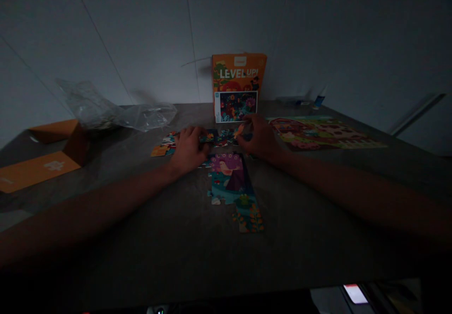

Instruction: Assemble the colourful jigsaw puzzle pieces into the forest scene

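Note:
My left hand (190, 149) is closed over the loose pieces, with a puzzle piece (208, 138) showing between thumb and forefinger. Across from it, my right hand (260, 137) pinches an orange-patterned puzzle piece (239, 130) at its fingertips. Several loose puzzle pieces (226, 137) lie between the hands, and more (165, 144) are spread left of my left hand. Nearer to me is a joined puzzle section (228, 180) with a purple-fanned bird, teal ground and orange plants; its left edge is jagged. Dim light hides the finer details.
An orange "LEVEL UP!" box (238, 69) stands at the back with a picture card (236, 107) against it. A finished-looking farm puzzle (325, 132) lies right. At left are an open orange box (45, 163) and a clear plastic bag (116, 114). A small blue bottle (318, 100) stands back right.

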A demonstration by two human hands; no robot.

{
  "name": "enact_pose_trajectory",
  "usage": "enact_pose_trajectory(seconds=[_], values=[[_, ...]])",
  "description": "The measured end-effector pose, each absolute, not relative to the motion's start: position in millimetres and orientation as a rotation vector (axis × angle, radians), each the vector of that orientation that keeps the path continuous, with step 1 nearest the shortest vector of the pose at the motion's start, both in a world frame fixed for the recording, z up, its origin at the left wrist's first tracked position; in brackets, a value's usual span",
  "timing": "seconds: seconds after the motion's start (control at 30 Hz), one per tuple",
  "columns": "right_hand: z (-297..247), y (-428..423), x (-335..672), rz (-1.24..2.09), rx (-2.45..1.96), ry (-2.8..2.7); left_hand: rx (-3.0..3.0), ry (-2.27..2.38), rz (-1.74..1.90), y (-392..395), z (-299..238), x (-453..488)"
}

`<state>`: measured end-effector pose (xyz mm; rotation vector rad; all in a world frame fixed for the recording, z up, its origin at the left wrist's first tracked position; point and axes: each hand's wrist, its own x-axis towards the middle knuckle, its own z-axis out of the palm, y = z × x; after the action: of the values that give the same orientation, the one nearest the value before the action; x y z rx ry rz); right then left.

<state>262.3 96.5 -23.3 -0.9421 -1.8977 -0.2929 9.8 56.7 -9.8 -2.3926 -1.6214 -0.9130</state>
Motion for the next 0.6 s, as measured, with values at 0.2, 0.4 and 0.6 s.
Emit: enact_pose_trajectory(seconds=[0.2,0.4,0.6], values=[[-15.6,83.0,256.0,-0.377,-0.416,-2.032,-2.619,-1.173,-0.968,55.6,-8.9,8.0],[-14.0,79.9,252.7,-0.396,-0.219,-2.162,-2.749,-0.889,-0.962,51.1,-5.3,9.1],[-13.0,83.0,256.5,-0.372,-0.244,-2.142,-2.767,-0.927,-1.12,52.7,-7.3,7.0]])
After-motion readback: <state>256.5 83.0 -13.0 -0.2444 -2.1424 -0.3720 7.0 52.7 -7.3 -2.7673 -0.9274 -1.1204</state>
